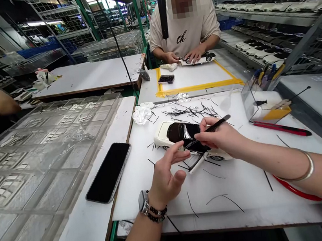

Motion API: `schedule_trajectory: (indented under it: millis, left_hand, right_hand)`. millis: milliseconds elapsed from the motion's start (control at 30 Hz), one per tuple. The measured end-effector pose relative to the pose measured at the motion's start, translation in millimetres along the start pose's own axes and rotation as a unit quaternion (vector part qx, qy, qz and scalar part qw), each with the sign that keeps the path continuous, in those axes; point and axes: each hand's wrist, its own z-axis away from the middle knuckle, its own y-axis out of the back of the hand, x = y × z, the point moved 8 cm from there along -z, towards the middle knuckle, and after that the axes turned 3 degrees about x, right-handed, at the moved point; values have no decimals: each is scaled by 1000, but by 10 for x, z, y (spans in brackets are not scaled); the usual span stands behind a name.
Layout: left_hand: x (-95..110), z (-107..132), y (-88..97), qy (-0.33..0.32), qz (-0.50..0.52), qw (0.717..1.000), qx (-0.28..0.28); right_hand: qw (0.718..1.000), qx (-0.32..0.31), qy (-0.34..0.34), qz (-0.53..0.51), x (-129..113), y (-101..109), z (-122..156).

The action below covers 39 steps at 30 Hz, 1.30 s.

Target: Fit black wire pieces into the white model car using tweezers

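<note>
A cream model car (161, 134) with a dark roof stands on the white work surface, its near side door (197, 164) swung open toward me. My right hand (214, 135) pinches black tweezers (219, 123), whose tips reach down to the car by the open doorway. Whether the tips grip anything is too small to tell. My left hand (170, 170) hovers at the near side of the car, fingers spread and thumb apart, holding nothing. Thin black strips (189, 111) lie heaped behind the car, and several more are scattered around it.
A phone (108, 173) and a clear compartment tray (50, 162) of small parts lie left. On the right are a tool holder (265, 102) and a red-and-black tool (282, 128). Crumpled white tissue (142, 114) lies behind. Opposite, a co-worker (185, 26) handles another model car (197, 58).
</note>
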Motion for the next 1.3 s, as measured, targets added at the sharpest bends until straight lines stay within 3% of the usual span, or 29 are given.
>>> schedule_trajectory:
  millis: [367,433,500,600,700,800,1033,1300]
  left_hand:
    - [8,11,-7,-4,11,1000,-9]
    - [27,-21,66,-8,-18,1000,20]
    - [43,-90,195,-5,-106,991,83]
    - [52,-246,272,12,-287,950,119]
    - [-8,-395,145,17,-386,921,55]
    - [-70,-445,36,17,-413,910,22]
    - [-98,-421,-4,10,-431,901,41]
    - [-112,-426,-7,-9,-442,895,57]
  right_hand:
    - [996,-28,-47,-74,108,-3,4]
    - [996,-31,-45,-70,104,17,8]
    - [997,-31,-38,-53,93,45,6]
    - [999,-38,-13,-15,54,69,-3]
    - [998,-53,15,24,8,67,-11]
    - [993,-60,57,88,-51,65,-14]
    - [948,-75,198,236,-175,-1,24]
    - [932,-86,225,270,-168,-52,32]
